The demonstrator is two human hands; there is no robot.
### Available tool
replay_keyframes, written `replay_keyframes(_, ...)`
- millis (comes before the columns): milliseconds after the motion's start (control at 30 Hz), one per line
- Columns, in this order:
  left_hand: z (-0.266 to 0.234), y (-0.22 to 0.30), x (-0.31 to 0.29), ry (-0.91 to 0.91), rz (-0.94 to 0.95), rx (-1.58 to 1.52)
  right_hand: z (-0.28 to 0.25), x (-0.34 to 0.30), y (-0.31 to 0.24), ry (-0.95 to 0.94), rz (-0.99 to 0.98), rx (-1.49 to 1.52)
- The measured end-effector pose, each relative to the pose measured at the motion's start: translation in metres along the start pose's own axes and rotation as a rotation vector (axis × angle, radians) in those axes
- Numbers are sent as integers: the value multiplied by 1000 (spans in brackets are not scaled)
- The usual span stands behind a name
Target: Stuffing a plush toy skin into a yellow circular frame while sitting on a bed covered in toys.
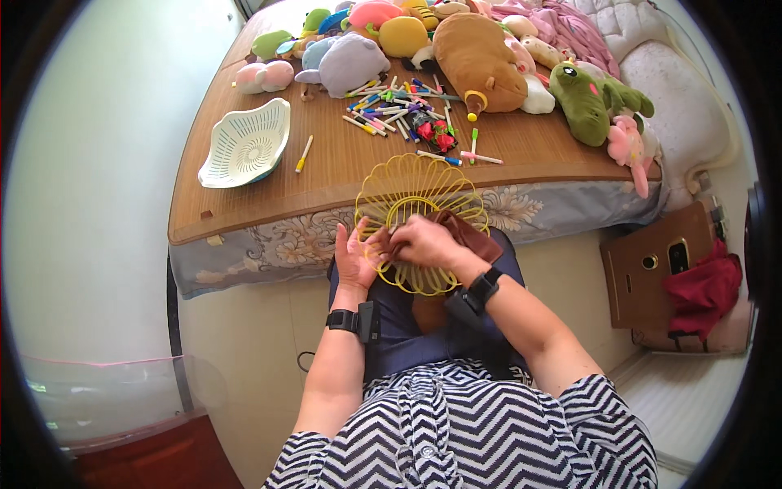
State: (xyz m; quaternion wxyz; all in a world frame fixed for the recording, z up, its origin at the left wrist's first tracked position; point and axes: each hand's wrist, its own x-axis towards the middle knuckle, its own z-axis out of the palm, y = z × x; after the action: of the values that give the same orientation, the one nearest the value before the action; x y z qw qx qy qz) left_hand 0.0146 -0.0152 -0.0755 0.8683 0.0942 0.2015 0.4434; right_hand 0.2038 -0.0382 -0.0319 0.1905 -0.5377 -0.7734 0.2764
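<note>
A yellow wire basket (460,181) with a petal-shaped looped rim rests over my lap, leaning near the table's front edge. My left hand (357,259) grips its left side, thumb up and fingers partly behind the wires. My right hand (425,243) is closed on a brown cloth (471,233), pressing it against the basket's middle. Part of the cloth hangs out to the right of that hand. The right fingertips are partly hidden by the hand itself.
On the wooden table (326,183) are a white slotted basket (248,147), a yellow marker (304,154), a pile of markers (395,106), red artificial roses (440,134) and many plush toys (481,65). A brown box (639,269) with a red cloth (707,289) stands at right.
</note>
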Motion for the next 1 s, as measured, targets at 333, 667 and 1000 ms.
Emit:
replay_keyframes(333, -13, -5, 18, 104, 84, 142, 13, 1, -18, -20, 220, -216)
replay_keyframes(667, -11, -5, 17, 131, 66, 129, 16, 5, -35, -16, 195, -267)
replay_keyframes(1000, -17, -2, 17, 146, 66, 156, 18, 11, -49, -8, 77, -244)
